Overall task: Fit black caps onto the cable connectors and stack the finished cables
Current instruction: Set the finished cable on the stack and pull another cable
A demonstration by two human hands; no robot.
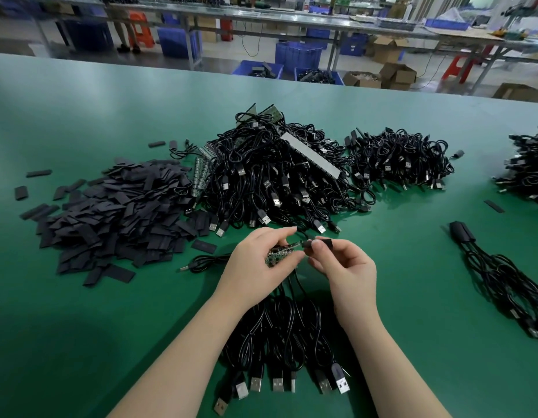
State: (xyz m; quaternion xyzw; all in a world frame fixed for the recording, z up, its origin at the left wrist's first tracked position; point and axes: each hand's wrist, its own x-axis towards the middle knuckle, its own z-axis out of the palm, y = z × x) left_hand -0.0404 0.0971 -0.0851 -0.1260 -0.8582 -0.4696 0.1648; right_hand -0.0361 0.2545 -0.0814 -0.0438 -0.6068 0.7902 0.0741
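Note:
My left hand (263, 260) grips several small green circuit-board connectors (281, 252) whose black cables (279, 333) hang down toward me on the green table (80, 327). My right hand (341, 260) pinches a black cap (323, 244) at the tip of one board. A heap of loose flat black caps (111, 212) lies to the left. A big tangle of uncapped cables (276, 173) sits behind my hands. A bundle of capped cables (499, 276) lies at the right.
Two more cable piles lie at back right (400, 161) and at the far right edge (529, 170). A loose cable (206, 262) rests left of my left hand. Blue crates (297, 55), cardboard boxes and workbenches stand beyond the table.

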